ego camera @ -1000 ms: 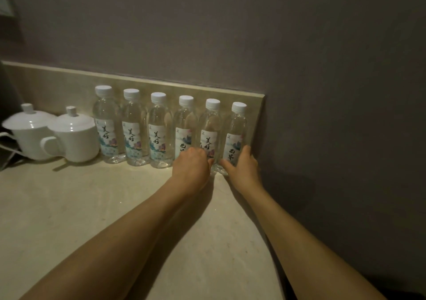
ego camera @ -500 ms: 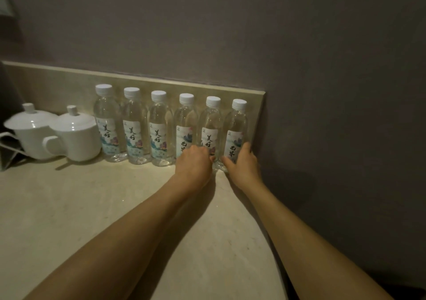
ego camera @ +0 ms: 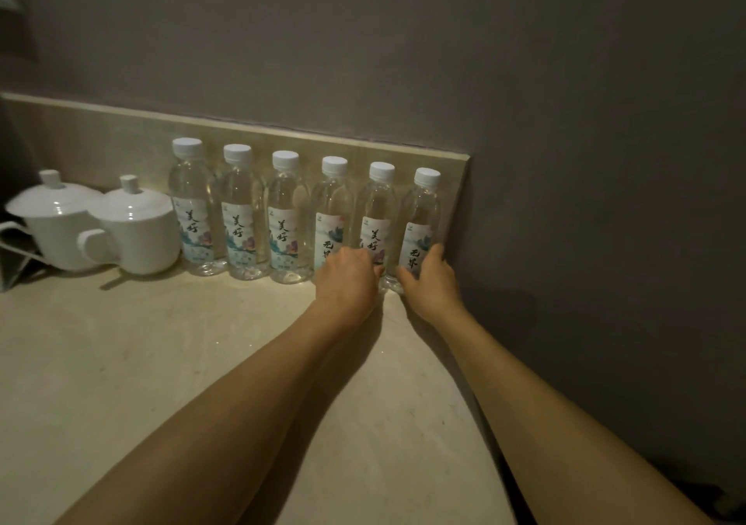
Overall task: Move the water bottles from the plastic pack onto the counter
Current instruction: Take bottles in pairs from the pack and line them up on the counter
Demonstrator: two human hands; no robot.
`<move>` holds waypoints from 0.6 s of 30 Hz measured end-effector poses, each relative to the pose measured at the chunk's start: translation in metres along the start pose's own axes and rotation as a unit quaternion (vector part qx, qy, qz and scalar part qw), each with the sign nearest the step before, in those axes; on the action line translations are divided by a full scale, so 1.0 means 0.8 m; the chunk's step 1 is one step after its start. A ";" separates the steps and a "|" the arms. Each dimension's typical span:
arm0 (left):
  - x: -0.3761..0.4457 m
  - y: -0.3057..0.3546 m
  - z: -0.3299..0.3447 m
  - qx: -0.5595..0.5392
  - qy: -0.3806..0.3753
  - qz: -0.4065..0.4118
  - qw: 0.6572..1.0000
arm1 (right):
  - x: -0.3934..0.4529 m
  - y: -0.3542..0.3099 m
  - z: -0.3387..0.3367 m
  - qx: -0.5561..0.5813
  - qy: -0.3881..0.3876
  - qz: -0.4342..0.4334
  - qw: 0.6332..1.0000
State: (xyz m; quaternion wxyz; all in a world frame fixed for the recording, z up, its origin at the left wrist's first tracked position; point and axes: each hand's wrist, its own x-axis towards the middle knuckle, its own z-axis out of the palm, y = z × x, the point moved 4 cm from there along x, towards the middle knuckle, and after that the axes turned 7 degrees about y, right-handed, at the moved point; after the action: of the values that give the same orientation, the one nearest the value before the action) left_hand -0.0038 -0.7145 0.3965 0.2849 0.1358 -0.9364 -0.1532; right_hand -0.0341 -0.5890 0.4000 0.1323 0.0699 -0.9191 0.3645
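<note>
I saw six water bottles (ego camera: 282, 218) standing upright in one row on the desk (ego camera: 161, 363), their backs against the low beige backsplash (ego camera: 101, 137). All had white caps. The left hand (ego camera: 347, 278) was at the foot of the fourth and fifth bottle, with the knuckles toward me and the fingers bent around the lower part of the fifth bottle (ego camera: 377, 222); the fingertips were hidden, so how firm the grip was I could not tell. The right hand (ego camera: 430, 282) held the last bottle (ego camera: 422, 230) low on its body, the thumb on the near left side and the fingers going up along its right side, next to the dark wall (ego camera: 585, 161). Both bottles stood on the desk, touching each other. Far to the left of the left hand, beyond the first bottle, two white lidded cups (ego camera: 133, 230) stood together.
</note>
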 end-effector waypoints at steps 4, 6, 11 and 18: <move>-0.001 -0.001 0.000 -0.004 -0.004 -0.002 1.000 | -0.002 -0.003 0.001 0.010 -0.002 0.014 1.000; -0.001 -0.002 -0.001 -0.005 -0.001 -0.001 1.000 | -0.002 -0.003 0.000 0.011 -0.001 0.023 1.000; -0.009 -0.009 -0.009 -0.002 0.017 0.010 1.000 | -0.003 -0.003 -0.001 0.020 0.000 0.050 0.999; -0.027 -0.010 -0.019 -0.010 0.006 0.023 1.000 | -0.026 0.008 -0.005 0.031 0.029 0.059 0.997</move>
State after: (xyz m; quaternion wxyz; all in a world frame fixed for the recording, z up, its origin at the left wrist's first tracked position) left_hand 0.0235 -0.7179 0.3951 0.2951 0.1125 -0.9361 -0.1548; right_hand -0.0146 -0.5813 0.3924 0.1349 0.0086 -0.9056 0.4021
